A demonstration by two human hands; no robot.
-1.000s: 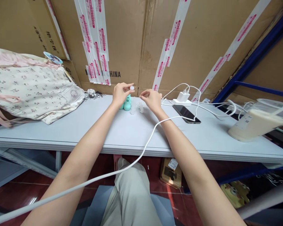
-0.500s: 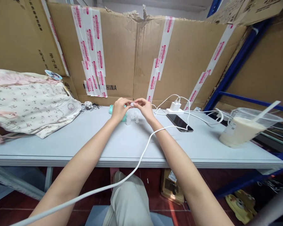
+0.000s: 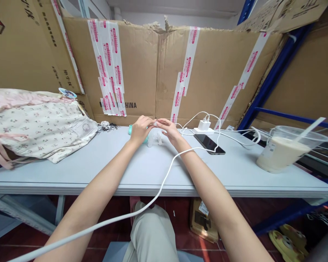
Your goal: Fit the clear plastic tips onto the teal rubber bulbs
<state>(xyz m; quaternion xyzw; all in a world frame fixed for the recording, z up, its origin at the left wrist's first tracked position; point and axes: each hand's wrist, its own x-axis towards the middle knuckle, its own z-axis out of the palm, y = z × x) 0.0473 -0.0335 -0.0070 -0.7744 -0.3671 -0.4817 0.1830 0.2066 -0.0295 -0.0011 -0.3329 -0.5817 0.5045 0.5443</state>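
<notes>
Both of my arms reach across a pale grey table (image 3: 142, 171) to its far side. My left hand (image 3: 141, 128) and my right hand (image 3: 167, 130) meet there, fingertips pinched together on one small white piece (image 3: 154, 124). Just below the fingers stand a few small clear plastic pieces (image 3: 155, 138) on the table. A teal object (image 3: 130, 129) shows partly behind my left hand. A white cable (image 3: 164, 176) runs from the table's back over my right wrist and down past my knee.
A floral cloth bag (image 3: 38, 127) lies at the left, with keys (image 3: 107, 127) beside it. A white charger (image 3: 203, 127) and a dark phone (image 3: 209, 144) sit right of my hands. A lidded cup of milky drink with a straw (image 3: 282, 151) stands far right. Taped cardboard (image 3: 164, 72) walls the back.
My hands were apart, with the white piece in my left fingers; they have come together and now both pinch it. The view has tilted upward.
</notes>
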